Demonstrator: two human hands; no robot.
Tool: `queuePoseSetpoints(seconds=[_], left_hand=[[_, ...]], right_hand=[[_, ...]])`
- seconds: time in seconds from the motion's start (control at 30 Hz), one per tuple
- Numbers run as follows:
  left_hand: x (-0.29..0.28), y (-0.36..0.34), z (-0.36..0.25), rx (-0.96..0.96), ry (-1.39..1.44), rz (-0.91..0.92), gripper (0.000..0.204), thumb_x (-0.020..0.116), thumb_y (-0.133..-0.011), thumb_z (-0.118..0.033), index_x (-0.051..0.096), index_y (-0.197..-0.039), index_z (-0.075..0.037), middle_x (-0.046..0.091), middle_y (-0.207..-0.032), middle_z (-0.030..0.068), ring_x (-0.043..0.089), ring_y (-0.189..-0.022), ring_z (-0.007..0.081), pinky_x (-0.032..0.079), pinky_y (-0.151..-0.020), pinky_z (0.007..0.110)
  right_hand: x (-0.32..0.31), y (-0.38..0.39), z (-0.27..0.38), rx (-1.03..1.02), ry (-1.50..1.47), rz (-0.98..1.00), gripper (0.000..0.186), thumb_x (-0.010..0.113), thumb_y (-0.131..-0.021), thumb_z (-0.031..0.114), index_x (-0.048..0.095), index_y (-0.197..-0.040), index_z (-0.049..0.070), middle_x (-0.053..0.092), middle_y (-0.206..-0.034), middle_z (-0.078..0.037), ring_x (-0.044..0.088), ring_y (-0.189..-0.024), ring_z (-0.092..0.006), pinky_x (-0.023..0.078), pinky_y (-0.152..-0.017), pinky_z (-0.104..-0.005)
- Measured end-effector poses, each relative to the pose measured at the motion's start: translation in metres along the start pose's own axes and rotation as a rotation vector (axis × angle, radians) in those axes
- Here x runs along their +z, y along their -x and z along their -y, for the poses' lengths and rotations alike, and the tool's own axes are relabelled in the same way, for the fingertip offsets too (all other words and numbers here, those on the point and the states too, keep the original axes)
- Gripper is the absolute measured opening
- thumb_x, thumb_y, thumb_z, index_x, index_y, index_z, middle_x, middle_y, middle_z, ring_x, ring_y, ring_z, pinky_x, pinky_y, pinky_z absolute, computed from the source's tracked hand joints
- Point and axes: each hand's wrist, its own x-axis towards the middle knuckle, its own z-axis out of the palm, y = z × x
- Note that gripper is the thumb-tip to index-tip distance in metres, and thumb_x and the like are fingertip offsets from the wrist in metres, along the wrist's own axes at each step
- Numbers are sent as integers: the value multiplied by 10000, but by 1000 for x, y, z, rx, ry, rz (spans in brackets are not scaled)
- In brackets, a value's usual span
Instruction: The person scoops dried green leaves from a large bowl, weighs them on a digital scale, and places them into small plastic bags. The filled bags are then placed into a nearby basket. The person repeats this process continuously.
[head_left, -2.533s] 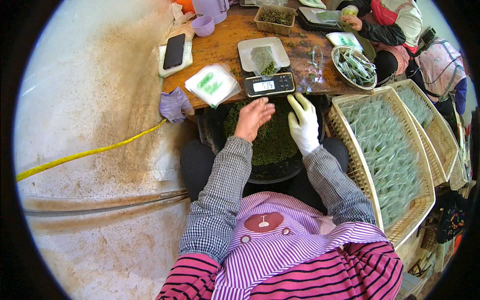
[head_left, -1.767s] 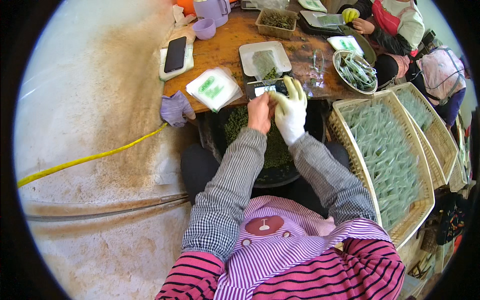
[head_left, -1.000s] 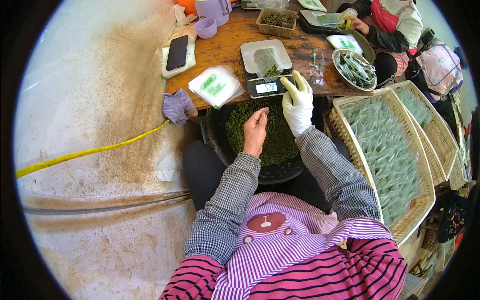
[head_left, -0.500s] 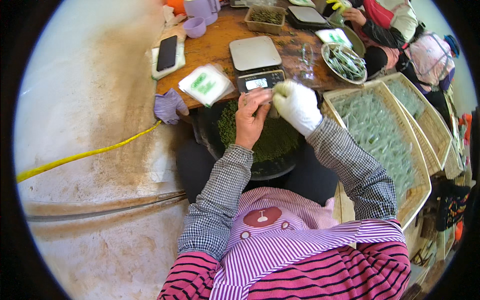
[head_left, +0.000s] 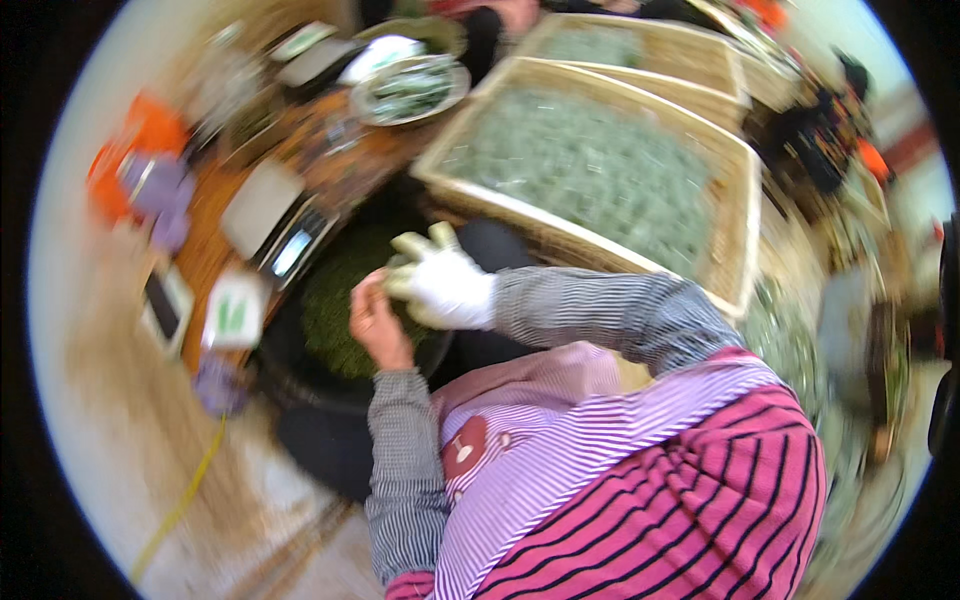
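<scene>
Over a dark round basin [head_left: 275, 365] holding loose green leaf bits [head_left: 335, 318], my two hands meet. My left hand [head_left: 380, 328] is bare, its fingers pinched together at the tips. A white glove covers my right hand [head_left: 445, 285]; its thumb and some fingers curve toward the left fingertips, while other fingers stick up apart. Something small and greyish shows between the hands, too blurred to name. Left of the basin, on the wooden table, stands a digital scale [head_left: 265, 212] with a lit display and a bare pan.
A large woven tray [head_left: 745, 225] full of small clear packets lies to the right, with more trays behind. On the table are white printed bags [head_left: 235, 310], a phone [head_left: 160, 305], a purple jug [head_left: 160, 190] and a bowl of packets [head_left: 460, 88]. A purple glove [head_left: 220, 385] hangs at the table's edge.
The view has swung to the right, bringing the packet tray toward the middle. My hands have moved away from the scale, staying close together over the basin. Some right-hand fingers have spread.
</scene>
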Motion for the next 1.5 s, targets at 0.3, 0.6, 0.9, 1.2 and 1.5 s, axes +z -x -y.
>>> queuePoseSetpoints(seconds=[0.3, 0.6, 0.9, 1.2, 1.5], left_hand=[[63, 17, -4, -236, 331, 268, 156, 470, -970, -139, 558, -960, -11, 588, -928, 44, 553, -881, 137, 455, -824, 291], [147, 35, -46, -164, 288, 443, 130, 515, -936, -74, 587, -860, 3, 604, -880, 44, 555, -849, 125, 452, -817, 276], [223, 49, -37, -240, 498, 493, 166, 501, -962, -151, 611, -929, -30, 630, -943, 23, 543, -873, 90, 426, -824, 237], [260, 83, -35, -88, 215, 753, 190, 488, -956, -128, 577, -1095, -34, 450, -1218, 78, 487, -1065, 151, 403, -921, 284], [238, 83, -17, -155, 62, 837, 359, 392, -999, -274, 478, -1277, -63, 438, -1282, 57, 505, -1107, 162, 418, -923, 298]], right_hand=[[-42, 53, -29, 90, 127, 123, 164, 610, -705, 240, 670, -781, 107, 624, -824, -38, 527, -1004, -272, 140, -1013, -718], [-100, 101, -43, 156, 261, 8, 167, 643, -710, 256, 635, -841, 152, 571, -763, -2, 573, -820, -219, 205, -952, -755], [-167, 157, -62, 333, 294, -441, 784, 732, -704, 288, 378, -1387, 133, 539, -1189, -58, 493, -1167, -213, 144, -1055, -590], [-175, 202, -90, 752, -261, -421, 534, 598, -871, 115, 404, -1368, 95, 621, -1104, -161, 609, -992, -212, 464, -878, -279], [-224, 381, -343, 1397, 225, -554, 314, 481, -876, 173, 594, -1152, 75, 624, -1096, -176, 608, -966, -330, 479, -851, -371]])
